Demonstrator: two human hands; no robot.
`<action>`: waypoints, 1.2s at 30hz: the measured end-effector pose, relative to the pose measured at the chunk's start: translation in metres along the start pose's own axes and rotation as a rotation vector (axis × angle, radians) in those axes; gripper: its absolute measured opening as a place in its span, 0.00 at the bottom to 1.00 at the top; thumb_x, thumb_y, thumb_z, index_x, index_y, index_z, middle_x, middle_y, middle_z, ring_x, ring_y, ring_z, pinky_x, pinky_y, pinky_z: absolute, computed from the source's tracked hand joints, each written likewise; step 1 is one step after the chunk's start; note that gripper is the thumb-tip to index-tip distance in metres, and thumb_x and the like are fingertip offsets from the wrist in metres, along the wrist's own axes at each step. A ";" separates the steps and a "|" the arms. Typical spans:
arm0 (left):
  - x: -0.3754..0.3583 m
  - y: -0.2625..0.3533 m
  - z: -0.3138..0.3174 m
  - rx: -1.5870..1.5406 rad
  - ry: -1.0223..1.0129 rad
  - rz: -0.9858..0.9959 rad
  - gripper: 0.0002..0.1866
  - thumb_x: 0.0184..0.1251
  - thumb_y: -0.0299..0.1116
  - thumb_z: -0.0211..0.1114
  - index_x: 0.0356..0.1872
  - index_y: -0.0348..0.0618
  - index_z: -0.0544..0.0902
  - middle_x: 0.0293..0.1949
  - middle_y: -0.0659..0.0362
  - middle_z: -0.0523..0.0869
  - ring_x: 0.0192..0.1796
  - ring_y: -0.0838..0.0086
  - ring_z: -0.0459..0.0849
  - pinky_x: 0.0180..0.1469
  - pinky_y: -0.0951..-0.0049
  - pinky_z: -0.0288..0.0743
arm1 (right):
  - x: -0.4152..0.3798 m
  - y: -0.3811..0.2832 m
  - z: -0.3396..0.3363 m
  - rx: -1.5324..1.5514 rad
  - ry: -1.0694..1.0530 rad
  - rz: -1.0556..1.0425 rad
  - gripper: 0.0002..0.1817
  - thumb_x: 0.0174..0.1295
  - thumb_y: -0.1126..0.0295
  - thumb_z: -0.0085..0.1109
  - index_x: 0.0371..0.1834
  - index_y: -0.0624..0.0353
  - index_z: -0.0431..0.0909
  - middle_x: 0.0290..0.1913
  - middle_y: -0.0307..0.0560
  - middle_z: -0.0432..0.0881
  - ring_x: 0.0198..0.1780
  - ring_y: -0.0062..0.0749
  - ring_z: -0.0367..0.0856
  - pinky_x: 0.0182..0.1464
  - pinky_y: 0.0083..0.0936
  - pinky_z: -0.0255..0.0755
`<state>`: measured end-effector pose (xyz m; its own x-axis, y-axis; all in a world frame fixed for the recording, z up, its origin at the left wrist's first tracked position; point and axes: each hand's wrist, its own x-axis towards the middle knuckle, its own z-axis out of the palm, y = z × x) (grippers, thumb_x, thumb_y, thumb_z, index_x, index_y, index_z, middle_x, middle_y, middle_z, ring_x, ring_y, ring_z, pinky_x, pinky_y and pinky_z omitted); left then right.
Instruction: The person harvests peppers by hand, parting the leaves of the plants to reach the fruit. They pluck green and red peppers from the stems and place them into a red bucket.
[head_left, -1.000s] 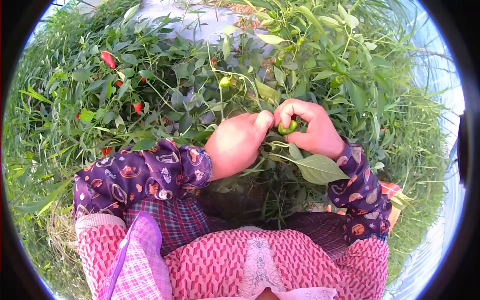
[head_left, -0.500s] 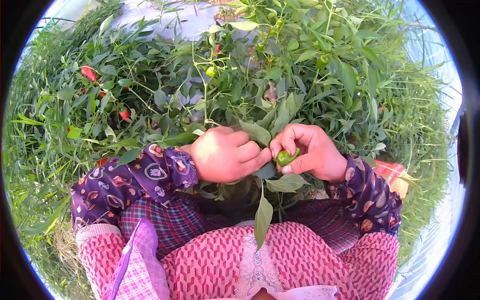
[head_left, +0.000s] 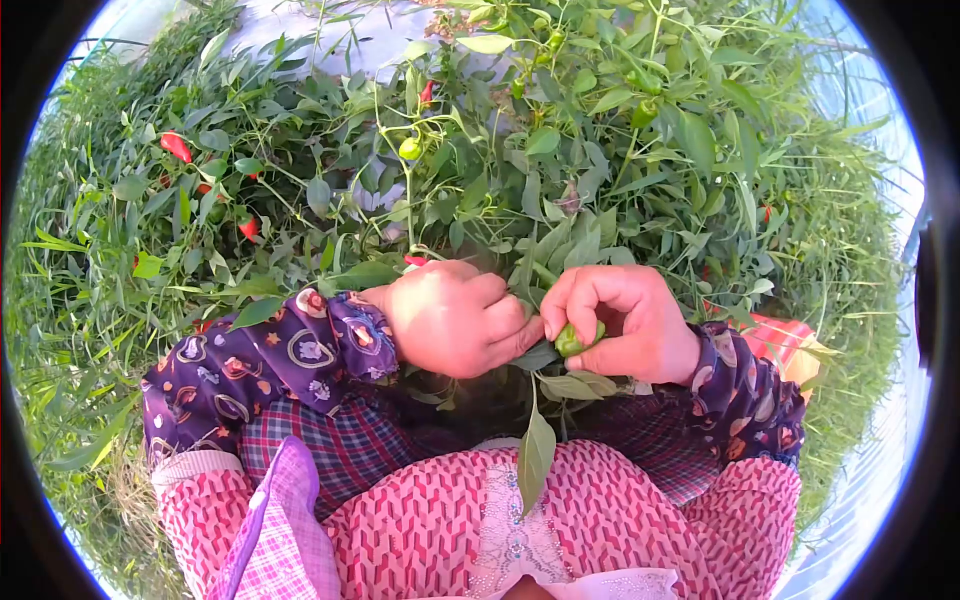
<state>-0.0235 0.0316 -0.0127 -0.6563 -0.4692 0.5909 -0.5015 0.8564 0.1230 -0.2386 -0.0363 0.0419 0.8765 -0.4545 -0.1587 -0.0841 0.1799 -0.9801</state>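
A small green pepper (head_left: 574,342) is pinched between the thumb and fingers of my right hand (head_left: 640,325). My left hand (head_left: 462,320) is closed just beside it, its fingertips nearly touching those of the right. What the left fingers grip is hidden under them. Pepper leaves come out around and below both hands, and one long leaf (head_left: 536,458) hangs down in front of my clothing. Just behind the left hand, part of a red pepper (head_left: 415,261) shows.
Dense pepper plants surround the hands, with red peppers (head_left: 176,147) on the left and a pale green one (head_left: 410,149) on a stalk ahead. A red-and-yellow object (head_left: 780,345) lies beyond my right sleeve. Whitish sheeting (head_left: 300,40) shows at the back.
Both hands have lowered slightly, the green pepper moving with the right one. The hanging leaf has shifted a little right. More of the red pepper behind the left hand shows.
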 end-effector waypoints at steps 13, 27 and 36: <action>-0.016 -0.001 0.017 0.097 0.057 -0.056 0.06 0.46 0.27 0.74 0.23 0.44 0.83 0.17 0.67 0.64 0.18 0.80 0.69 0.15 0.76 0.63 | 0.032 0.001 -0.031 -0.574 0.052 0.362 0.22 0.59 0.51 0.68 0.32 0.60 0.75 0.25 0.37 0.76 0.28 0.21 0.75 0.28 0.19 0.69; -0.018 0.006 0.013 0.094 -0.048 0.039 0.16 0.42 0.31 0.68 0.37 0.43 0.84 0.21 0.68 0.65 0.21 0.81 0.70 0.18 0.78 0.63 | 0.017 0.014 -0.095 0.953 0.396 0.127 0.12 0.63 0.67 0.51 0.43 0.65 0.74 0.25 0.41 0.73 0.20 0.20 0.66 0.17 0.18 0.60; -0.017 0.017 0.021 0.041 -0.051 0.186 0.18 0.40 0.36 0.65 0.38 0.44 0.85 0.24 0.68 0.68 0.25 0.79 0.74 0.25 0.79 0.70 | 0.047 -0.016 -0.055 0.124 -0.103 0.297 0.15 0.51 0.64 0.59 0.41 0.58 0.76 0.31 0.36 0.77 0.26 0.17 0.72 0.24 0.18 0.63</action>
<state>-0.0327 0.0495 -0.0371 -0.7668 -0.3148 0.5593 -0.3910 0.9202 -0.0181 -0.2226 -0.1085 0.0433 0.8661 -0.2772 -0.4159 -0.2899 0.3993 -0.8698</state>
